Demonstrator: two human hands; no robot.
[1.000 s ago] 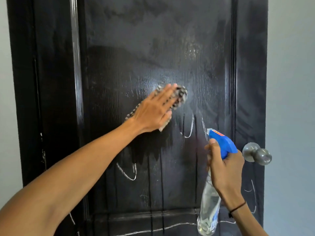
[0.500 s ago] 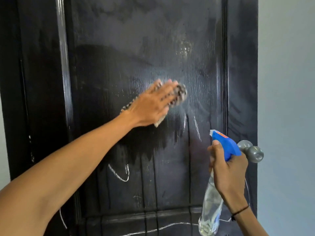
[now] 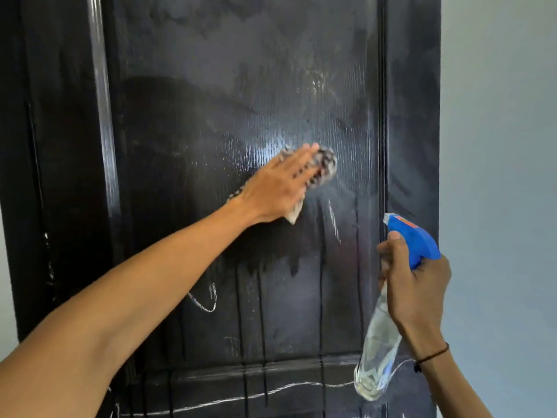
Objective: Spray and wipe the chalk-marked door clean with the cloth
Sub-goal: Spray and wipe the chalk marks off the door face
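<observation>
Black panelled door (image 3: 193,122), wet and glossy, streaked with dark drip runs below mid-height. Left hand (image 3: 277,188) flat against the centre panel, fingers (image 3: 301,159) straight and close together, blurred, pressing a patterned cloth (image 3: 416,168) onto the wood. Cloth mostly under palm and fingers: a bunched end past the fingertips to the right, a pale corner under the heel of the hand, a frayed edge at the wrist side on the left. Right hand (image 3: 417,285) near the door's right edge, lower than the left, fingers curled round the neck of a spray bottle (image 3: 378,357) with a blue trigger head (image 3: 414,236), nozzle towards the door; clear body hanging tilted down and left, a little liquid at the bottom. Thin black band (image 3: 431,357) on that wrist. Chalk marks (image 3: 208,303) on the panel: a loop below the left forearm, a short stroke just right of the cloth, a long wavy line across the lower rail. Pale grey wall (image 3: 497,146) to the right.
</observation>
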